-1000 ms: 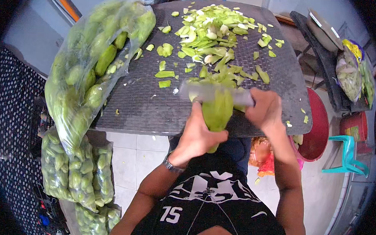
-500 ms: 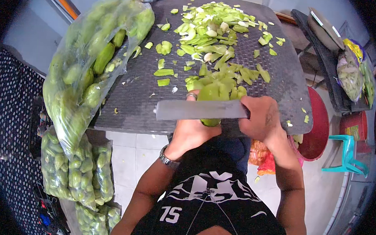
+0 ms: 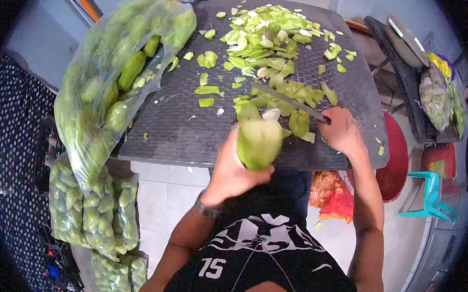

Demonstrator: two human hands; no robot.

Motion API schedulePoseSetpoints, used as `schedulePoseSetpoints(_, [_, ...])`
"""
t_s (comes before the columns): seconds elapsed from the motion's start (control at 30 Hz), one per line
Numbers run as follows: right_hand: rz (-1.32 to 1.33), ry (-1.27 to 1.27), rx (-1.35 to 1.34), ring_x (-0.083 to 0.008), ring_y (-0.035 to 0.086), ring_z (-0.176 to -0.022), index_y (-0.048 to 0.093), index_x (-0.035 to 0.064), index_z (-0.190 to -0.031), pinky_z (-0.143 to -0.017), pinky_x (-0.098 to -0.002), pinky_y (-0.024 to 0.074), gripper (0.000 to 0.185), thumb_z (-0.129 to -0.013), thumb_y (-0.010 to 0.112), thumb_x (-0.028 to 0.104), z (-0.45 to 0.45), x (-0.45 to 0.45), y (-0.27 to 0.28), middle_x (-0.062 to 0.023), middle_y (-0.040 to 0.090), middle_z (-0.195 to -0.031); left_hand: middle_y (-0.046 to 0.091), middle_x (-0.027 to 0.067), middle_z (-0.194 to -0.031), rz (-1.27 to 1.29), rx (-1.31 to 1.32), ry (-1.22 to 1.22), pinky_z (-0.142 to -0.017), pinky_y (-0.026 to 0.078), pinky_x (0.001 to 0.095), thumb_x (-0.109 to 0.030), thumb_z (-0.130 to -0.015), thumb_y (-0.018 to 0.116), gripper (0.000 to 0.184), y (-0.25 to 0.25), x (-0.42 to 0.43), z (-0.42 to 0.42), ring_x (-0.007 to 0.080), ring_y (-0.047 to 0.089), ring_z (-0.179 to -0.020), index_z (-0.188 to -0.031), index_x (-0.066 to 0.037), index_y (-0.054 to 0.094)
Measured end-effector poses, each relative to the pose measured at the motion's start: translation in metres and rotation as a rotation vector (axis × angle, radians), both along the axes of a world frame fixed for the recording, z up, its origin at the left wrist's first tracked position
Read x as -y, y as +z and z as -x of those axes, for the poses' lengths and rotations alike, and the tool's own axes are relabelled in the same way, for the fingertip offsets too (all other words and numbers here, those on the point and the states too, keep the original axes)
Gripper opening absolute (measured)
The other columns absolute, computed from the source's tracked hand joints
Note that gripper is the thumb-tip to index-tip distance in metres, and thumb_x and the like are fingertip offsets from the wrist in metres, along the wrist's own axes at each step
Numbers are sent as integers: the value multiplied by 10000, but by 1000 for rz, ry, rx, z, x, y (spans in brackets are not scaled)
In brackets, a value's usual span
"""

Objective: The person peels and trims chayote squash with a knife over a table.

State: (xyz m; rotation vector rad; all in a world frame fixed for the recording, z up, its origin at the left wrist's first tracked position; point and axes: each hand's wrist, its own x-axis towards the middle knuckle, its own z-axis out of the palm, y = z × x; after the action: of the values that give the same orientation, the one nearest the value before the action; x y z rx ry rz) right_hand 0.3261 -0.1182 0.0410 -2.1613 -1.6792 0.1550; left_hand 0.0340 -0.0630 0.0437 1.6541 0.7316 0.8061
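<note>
My left hand (image 3: 229,169) is closed round a pale green chayote (image 3: 260,144), which stands upright near the table's front edge with a flat cut face showing. A whitish piece, perhaps the seed (image 3: 271,114), is at its top. My right hand (image 3: 340,131) grips the handle of a kitchen knife (image 3: 288,100). The blade points left over the cut pieces, beyond the chayote and apart from it. Sliced chayote (image 3: 270,30) lies heaped at the far side of the dark woven-pattern table (image 3: 177,130), with more slices (image 3: 300,123) strewn closer to me.
A large clear bag of whole chayotes (image 3: 125,71) covers the table's left side. More filled bags (image 3: 93,207) stand on the floor below. To the right are a red round tub (image 3: 392,163), a turquoise stool (image 3: 431,194), an orange-red net bag (image 3: 333,197) and a dark side table with bagged vegetables (image 3: 435,97).
The knife has swung from across the chayote to beyond it, over the slices. My left hand has turned the chayote upright, and its cut face now shows.
</note>
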Motion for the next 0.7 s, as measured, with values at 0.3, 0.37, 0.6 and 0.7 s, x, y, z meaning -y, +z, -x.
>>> schedulePoseSetpoints(0.3, [28, -67, -96, -479, 627, -755, 697, -21, -854, -650, -501, 465, 266, -888, 706, 243, 21, 13, 22, -280, 634, -782, 548, 242, -1414, 907, 1042, -92, -1080, 441, 626, -786, -893, 532, 875, 2, -24, 3, 387, 551, -1288, -1426, -93, 522])
schedulePoseSetpoints(0.37, [17, -59, -125, -480, 652, -800, 717, -7, -891, -705, -510, 503, 271, -866, 706, 262, 20, 16, 25, -280, 656, -806, 434, 269, -1536, 935, 1224, -194, -1159, 302, 711, -838, -888, 462, 913, 24, -28, 3, 460, 412, -1425, -1438, -112, 524])
schedulePoseSetpoints(0.6, [-97, -16, -285, -343, 524, -586, 595, -49, -793, -581, -431, 386, 378, -966, 675, 278, 47, 22, 32, -253, 490, -672, 399, 273, -1575, 1068, 1191, -202, -1192, 201, 734, -595, -984, 493, 677, -10, -30, -5, 520, 307, -1480, -1381, -53, 572])
schedulePoseSetpoints(0.7, [-91, -16, -328, -457, 571, -648, 640, -20, -834, -611, -449, 438, 368, -990, 665, 313, 56, 24, 28, -267, 580, -722, 408, 265, -1576, 1230, 1355, -184, -1221, 211, 681, -570, -973, 519, 679, -12, -28, -5, 507, 333, -1474, -1368, -20, 572])
